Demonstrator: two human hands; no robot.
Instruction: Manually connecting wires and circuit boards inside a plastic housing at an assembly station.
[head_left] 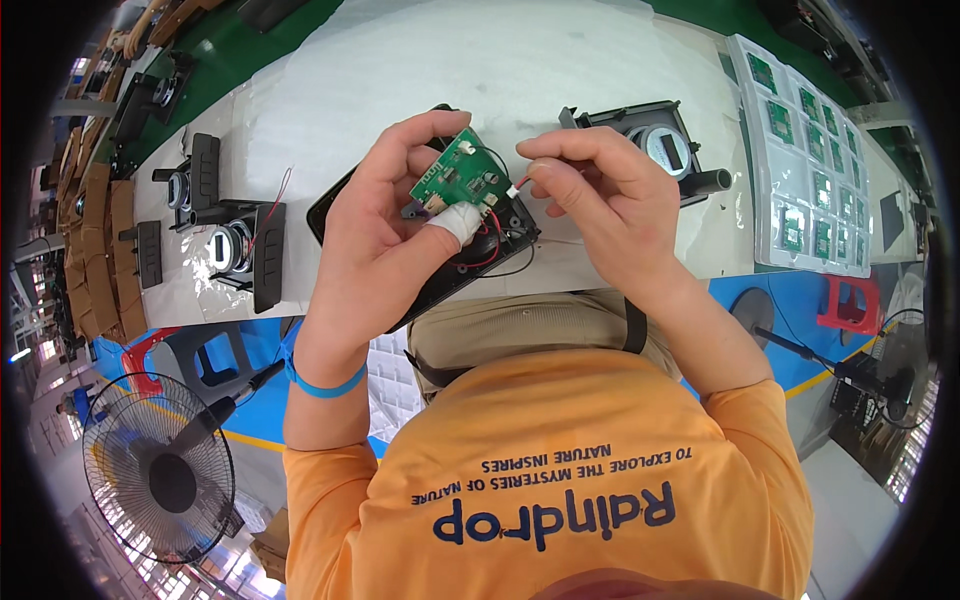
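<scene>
My left hand (385,220) grips a green circuit board (458,178) by its edge, with the white-wrapped thumb pressed on the board's lower part. Close to the board's right edge, my right hand (610,190) pinches a thin cable with a small white connector (513,191) on its end. Whether the connector touches the board I cannot tell. Beneath both hands lies a black plastic housing (515,228), partly hidden by my left hand and the board. Red and black wires (487,262) loop from the board over the housing.
A white tray (748,60) of several green boards stands at the right. Another black housing with a round speaker (662,148) lies behind my right hand. More speaker housings (232,248) sit at the left of the white-covered table (480,70). A fan (160,470) stands lower left.
</scene>
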